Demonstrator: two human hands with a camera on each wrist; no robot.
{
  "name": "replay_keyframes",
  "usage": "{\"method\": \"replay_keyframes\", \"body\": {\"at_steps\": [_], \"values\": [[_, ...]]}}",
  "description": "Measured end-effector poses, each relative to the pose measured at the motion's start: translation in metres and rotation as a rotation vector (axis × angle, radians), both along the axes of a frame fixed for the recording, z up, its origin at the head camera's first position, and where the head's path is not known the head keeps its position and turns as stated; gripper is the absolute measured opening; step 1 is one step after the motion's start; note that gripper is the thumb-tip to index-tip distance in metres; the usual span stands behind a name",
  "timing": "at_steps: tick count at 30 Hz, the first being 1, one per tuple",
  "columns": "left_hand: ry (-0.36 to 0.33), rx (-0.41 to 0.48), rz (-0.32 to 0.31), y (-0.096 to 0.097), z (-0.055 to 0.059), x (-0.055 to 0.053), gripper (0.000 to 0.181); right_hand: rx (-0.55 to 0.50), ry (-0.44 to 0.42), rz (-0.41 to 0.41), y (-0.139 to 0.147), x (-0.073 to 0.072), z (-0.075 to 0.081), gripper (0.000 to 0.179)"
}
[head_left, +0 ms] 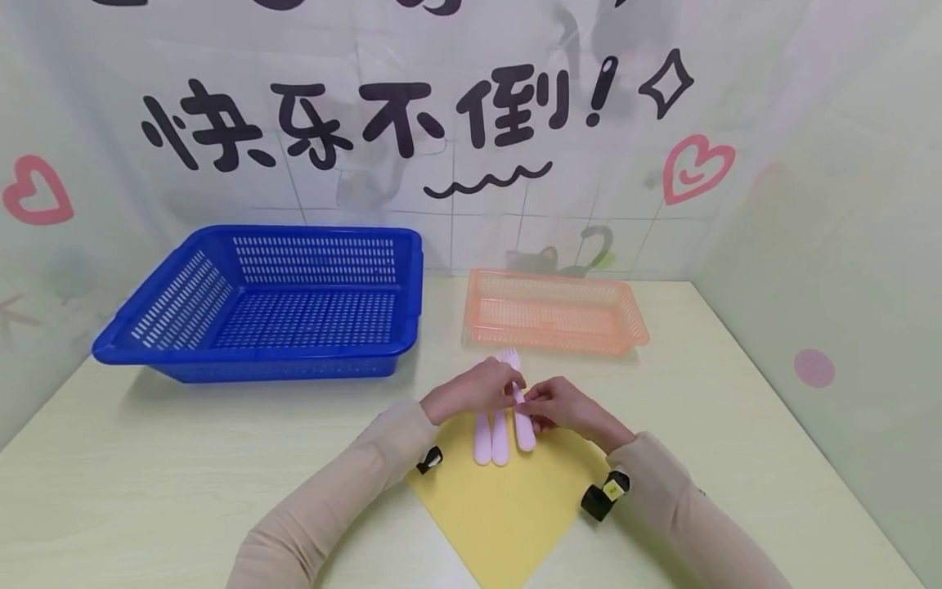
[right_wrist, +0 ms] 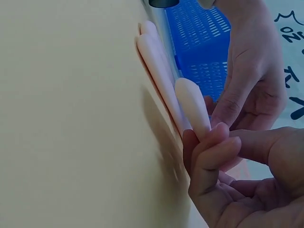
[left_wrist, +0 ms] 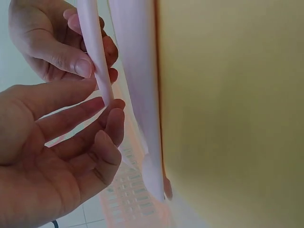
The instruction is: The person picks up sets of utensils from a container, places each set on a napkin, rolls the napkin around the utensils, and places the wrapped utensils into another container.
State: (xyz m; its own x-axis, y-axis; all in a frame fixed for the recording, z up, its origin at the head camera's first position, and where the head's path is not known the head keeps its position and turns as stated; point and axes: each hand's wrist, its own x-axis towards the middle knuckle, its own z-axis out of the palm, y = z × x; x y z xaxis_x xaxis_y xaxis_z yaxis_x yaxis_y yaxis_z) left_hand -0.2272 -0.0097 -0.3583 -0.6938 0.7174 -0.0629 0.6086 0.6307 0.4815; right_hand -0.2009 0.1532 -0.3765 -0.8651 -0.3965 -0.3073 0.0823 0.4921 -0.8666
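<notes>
Both hands are at one pale pink utensil with a rounded handle, raised over a yellow sheet. My right hand pinches it between thumb and fingers from the right. From the other side, my left hand holds its far part with curled fingertips. The fingers hide its working end, so I cannot tell its kind. Just left of it, two matching utensils lie side by side on the sheet, handles toward me. Fork tines show beyond the left hand.
A large blue plastic basket stands at the back left of the pale wooden table. An orange mesh basket sits at the back right, close beyond the hands. Printed sheeting hangs behind and along the sides.
</notes>
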Motion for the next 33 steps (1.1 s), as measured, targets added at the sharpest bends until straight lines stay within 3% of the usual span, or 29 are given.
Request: {"method": "replay_keyframes", "body": {"at_steps": [5, 14, 22, 28, 33], "values": [[0.024, -0.047, -0.018, 0.002, -0.001, 0.001, 0.025, -0.021, -0.024, -0.001, 0.0, 0.0, -0.003, 0.017], [-0.001, -0.103, -0.02, 0.004, 0.001, 0.006, 0.018, -0.061, -0.054, 0.027, -0.001, 0.0, -0.005, 0.018], [-0.028, -0.154, 0.001, 0.006, 0.003, 0.01, 0.01, -0.042, -0.077, -0.004, -0.003, -0.002, -0.006, 0.014], [-0.013, -0.204, 0.013, 0.006, 0.004, 0.01, 0.028, -0.007, -0.047, -0.004, -0.003, -0.001, -0.003, 0.013], [-0.049, -0.234, 0.07, -0.001, 0.009, 0.011, 0.034, 0.007, -0.037, -0.007, -0.003, -0.001, -0.003, 0.012]]}}
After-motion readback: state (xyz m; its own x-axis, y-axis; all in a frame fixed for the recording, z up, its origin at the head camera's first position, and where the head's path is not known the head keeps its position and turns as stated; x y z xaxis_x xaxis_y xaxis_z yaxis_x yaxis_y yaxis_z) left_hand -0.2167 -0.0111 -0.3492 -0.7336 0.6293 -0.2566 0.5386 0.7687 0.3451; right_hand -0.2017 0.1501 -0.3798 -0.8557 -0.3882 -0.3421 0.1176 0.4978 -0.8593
